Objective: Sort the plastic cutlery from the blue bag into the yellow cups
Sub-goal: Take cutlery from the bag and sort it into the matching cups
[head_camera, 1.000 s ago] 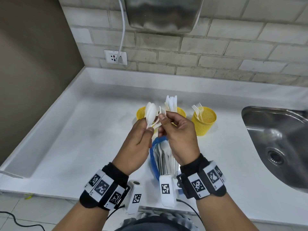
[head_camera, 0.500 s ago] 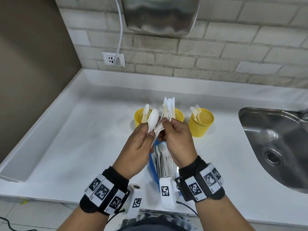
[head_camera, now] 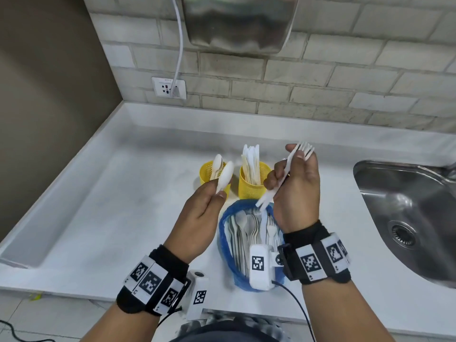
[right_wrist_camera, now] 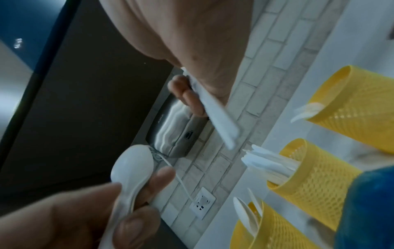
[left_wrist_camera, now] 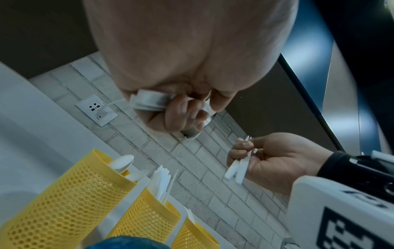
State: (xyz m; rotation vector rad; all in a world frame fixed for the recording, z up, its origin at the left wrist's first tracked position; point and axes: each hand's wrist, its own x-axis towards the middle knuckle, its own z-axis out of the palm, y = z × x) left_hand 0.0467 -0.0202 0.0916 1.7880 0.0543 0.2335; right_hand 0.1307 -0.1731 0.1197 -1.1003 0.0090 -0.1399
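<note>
Three yellow cups point(head_camera: 251, 183) behind blue bag point(head_camera: 225, 243) partly filled; bag still holds plenty. Left hand point(head_camera: 199, 213) grip pinches spoon point(head_camera: 225, 175), right hand point(head_camera: 294, 193) grip pinches forks point(head_camera: 293, 159), both above the bag.

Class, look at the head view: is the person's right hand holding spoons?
No: the right hand grips white forks, while the left hand holds the spoons.

A kitchenette or washroom counter: a white countertop point(head_camera: 103, 218) with a raised lip, a steel sink point(head_camera: 407, 218) at the right, a pale brick-tiled wall point(head_camera: 320, 77) behind, a wall socket point(head_camera: 169, 88) and a steel wall-mounted dryer point(head_camera: 237, 21) at the far side
</note>
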